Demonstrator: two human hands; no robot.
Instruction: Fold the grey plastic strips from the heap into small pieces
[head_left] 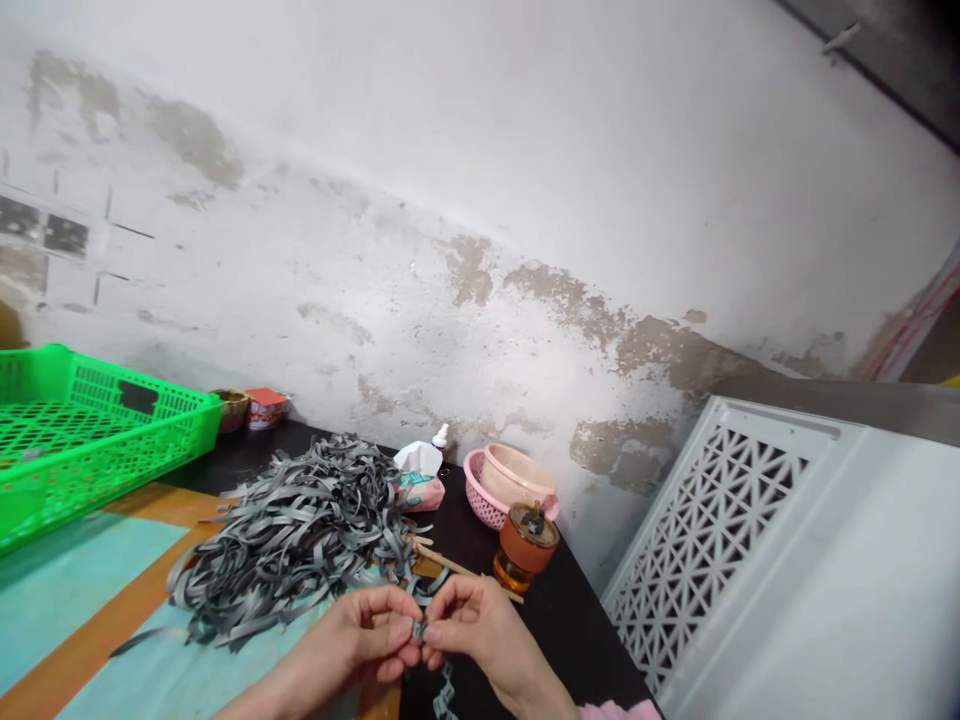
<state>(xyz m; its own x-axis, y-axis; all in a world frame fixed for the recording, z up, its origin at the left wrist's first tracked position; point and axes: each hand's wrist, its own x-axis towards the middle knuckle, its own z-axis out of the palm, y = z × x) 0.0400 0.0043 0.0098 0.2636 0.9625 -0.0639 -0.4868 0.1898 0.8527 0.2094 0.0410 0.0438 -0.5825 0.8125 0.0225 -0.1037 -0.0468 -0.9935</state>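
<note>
My left hand (360,632) and my right hand (484,632) meet at the front edge of the table. Both pinch a small grey folded strip (418,630) between thumb and fingertips. Below them a zigzag chain of folded grey strip (444,692) hangs or lies against the dark surface; whether it joins the held piece is hidden by my fingers. Just beyond my hands a big heap of loose grey flat strips (300,540) covers part of the table.
A green plastic crate (150,440) stands at the left. Behind the heap are a tissue box (424,492) and a white-capped bottle (440,437). Pink baskets (517,475), a lidded amber jar (527,545) and a thin wooden stick (450,560) lie to the right, near a white lattice-panelled unit (847,560).
</note>
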